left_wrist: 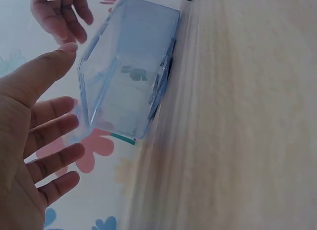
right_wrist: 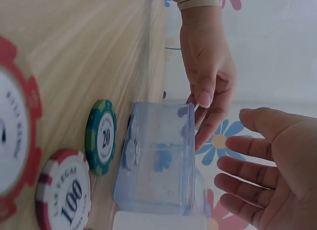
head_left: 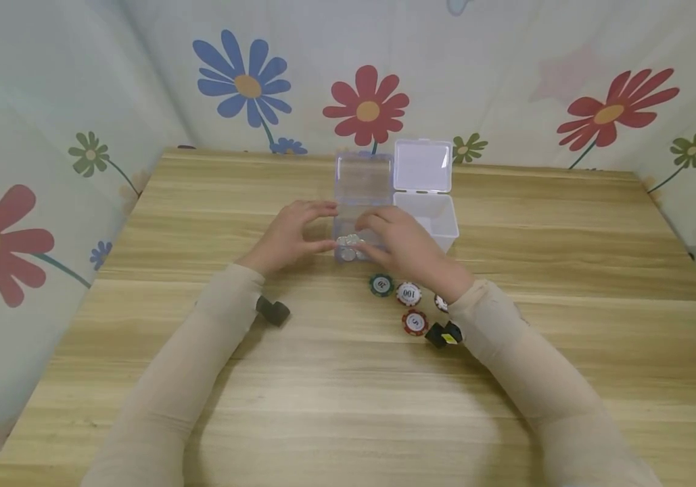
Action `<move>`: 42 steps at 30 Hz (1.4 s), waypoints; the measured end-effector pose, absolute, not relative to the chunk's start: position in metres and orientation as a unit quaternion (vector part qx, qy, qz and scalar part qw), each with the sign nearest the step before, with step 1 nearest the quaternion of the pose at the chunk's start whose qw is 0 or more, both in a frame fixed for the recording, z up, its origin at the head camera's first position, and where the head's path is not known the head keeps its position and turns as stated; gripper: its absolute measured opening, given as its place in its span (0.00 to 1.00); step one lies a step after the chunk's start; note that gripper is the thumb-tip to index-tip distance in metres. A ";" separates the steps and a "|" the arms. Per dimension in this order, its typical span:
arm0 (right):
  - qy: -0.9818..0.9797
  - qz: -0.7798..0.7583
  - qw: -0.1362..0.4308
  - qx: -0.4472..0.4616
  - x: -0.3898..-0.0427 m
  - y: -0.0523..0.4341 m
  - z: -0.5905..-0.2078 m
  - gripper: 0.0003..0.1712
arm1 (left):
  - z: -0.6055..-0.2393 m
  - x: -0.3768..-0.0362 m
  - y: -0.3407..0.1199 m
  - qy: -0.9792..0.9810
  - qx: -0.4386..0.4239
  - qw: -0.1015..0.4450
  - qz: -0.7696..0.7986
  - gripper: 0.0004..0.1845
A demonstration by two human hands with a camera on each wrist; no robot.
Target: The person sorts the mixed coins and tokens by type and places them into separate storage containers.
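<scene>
My hands flanked the blue-tinted clear box (head_left: pixel 356 203), which stood near the middle of the wooden counter (head_left: pixel 567 352), toward its far edge and touching the white clear box (head_left: pixel 429 220) on its right. The left hand (head_left: pixel 289 233) and right hand (head_left: pixel 402 240) were apart, fingers relaxed and spread, clamped on nothing; the head view suggested fingertips at the box's near rim, but contact could not be judged there. Open counter lay wide on both sides and before me; behind the boxes the flowered backdrop (head_left: pixel 141 81) closed the space. The right wrist view showed what the head view blurred: the box's walls were thin and transparent, silver coins (right_wrist: pixel 131 148) lay inside it, and a green chip marked 20 (right_wrist: pixel 101 137) sat just beside it, near a red chip marked 100 (right_wrist: pixel 64 195). The left wrist view showed my open palm (left_wrist: pixel 29 141) near, not touching, the box's side. The white box's lid (head_left: pixel 423 166) stood upright.
</scene>
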State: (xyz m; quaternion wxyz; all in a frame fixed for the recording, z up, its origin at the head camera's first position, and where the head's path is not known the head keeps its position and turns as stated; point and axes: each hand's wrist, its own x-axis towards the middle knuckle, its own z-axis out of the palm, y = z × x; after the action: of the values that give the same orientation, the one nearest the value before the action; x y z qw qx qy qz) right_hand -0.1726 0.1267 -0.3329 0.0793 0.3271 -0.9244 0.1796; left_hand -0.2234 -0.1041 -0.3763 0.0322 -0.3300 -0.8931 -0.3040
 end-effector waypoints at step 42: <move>-0.964 0.222 0.067 0.128 -0.189 0.234 -0.345 0.39 | -0.376 -0.160 -0.030 -0.889 -0.435 0.023 -0.142 0.26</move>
State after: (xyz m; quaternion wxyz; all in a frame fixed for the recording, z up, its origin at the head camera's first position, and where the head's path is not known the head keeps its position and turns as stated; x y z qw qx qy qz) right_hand -0.1888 0.2338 -0.3454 0.0673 0.1279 -0.9644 0.2216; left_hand -0.1596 -0.0300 -0.3758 0.0227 -0.4351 -0.8889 -0.1416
